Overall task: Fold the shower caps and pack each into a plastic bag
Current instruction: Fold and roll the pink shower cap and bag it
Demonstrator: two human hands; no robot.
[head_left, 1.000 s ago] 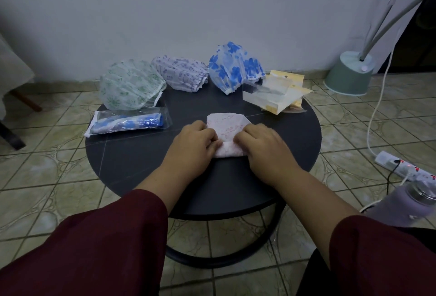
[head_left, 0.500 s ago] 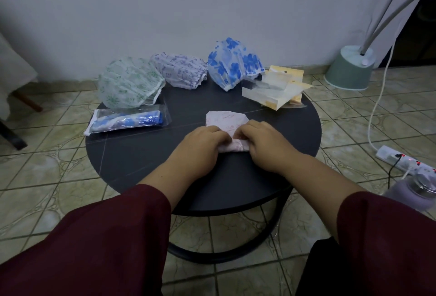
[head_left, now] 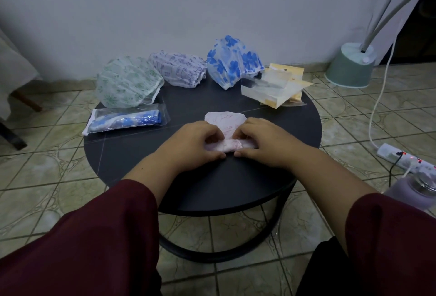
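head view: both hands' curled fingers [head_left: 213,135] on pink cap [head_left: 232,145]

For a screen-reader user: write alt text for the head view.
Both hands, left hand and right hand, roll a pink shower cap on a round dark table. Behind lie three unfolded caps, one bagged cap and empty bags.

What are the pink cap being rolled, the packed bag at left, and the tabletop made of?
Pink cap: thin, soft plastic film by the look, matte and printed; it creases flat and rolls tight under the left hand and right hand.
Packed bag: clear glossy plastic; the blue cap shows through, with glare on the surface.
Tabletop: dark, hard, smooth, matte; faint pale veins hint at stone or laminate, cannot tell which.
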